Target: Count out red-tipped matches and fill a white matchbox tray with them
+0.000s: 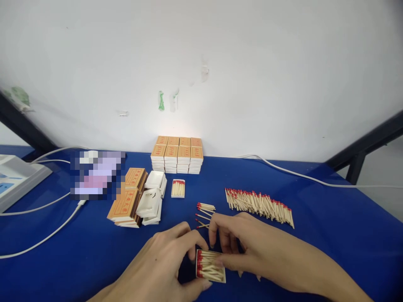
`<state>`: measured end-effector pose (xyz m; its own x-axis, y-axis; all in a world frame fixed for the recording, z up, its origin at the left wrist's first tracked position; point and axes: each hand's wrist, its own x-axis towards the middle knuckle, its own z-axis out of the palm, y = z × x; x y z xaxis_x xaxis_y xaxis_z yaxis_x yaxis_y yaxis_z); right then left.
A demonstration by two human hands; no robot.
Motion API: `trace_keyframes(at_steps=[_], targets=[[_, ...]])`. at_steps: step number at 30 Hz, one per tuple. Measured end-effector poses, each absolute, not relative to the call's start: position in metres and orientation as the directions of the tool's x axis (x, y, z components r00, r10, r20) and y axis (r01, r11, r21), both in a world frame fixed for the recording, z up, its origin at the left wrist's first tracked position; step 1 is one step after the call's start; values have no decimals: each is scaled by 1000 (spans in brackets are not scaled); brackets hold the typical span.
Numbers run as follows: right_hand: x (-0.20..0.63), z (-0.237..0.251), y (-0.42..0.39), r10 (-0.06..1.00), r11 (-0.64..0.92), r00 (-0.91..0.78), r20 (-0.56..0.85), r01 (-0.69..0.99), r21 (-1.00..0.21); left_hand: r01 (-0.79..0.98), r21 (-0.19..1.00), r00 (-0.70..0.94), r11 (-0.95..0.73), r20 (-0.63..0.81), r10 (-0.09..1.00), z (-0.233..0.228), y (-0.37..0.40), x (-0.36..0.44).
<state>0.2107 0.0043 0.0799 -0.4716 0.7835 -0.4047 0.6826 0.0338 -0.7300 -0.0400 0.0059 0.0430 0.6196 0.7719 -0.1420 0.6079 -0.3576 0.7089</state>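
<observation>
A single head-worn camera looks forward and steeply down over the blue surface [330, 235] from the person's seat, close above the two hands at the lower edge. It faces a white wall [220, 63] rising just behind the surface's far edge.

We can't read the pixelated patch [97, 174] at far left; whatever lies under it is hidden. The white device [17, 178] is cut by the left edge. Both forearms run off the bottom edge. Our left hand [163, 268] and right hand [244, 247] cover parts of the open matchbox tray [210, 266], near side and right end unseen. Print on the orange matchbox sleeves [126, 201] is too small to read. White cable [315, 179] leaves at the right edge.
</observation>
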Motion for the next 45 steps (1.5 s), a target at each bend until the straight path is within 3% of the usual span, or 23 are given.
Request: trace_keyframes(at_steps=[8,15,29,34,39,45], targets=[[210,89,11,888,-46,-338,-312,610,-791,572,696,593,-434,14,805,50,5,-40],[206,89,15,964,25,-216,-158,661,-750,528,698,616,-484,78,784,48,3,-38],[204,84,17,950,34,-239,-199,716,-697,644,645,571,-411,-48,819,47,3,-40],[196,76,16,973,127,-222,-69,753,-646,632,657,586,-411,-57,808,48,4,-40],[190,60,15,945,304,-314,87,756,-579,635,669,583,-386,-88,807,48,5,-39],[192,47,14,932,354,-347,109,795,-493,632,674,582,-383,-87,809,48,5,-40]])
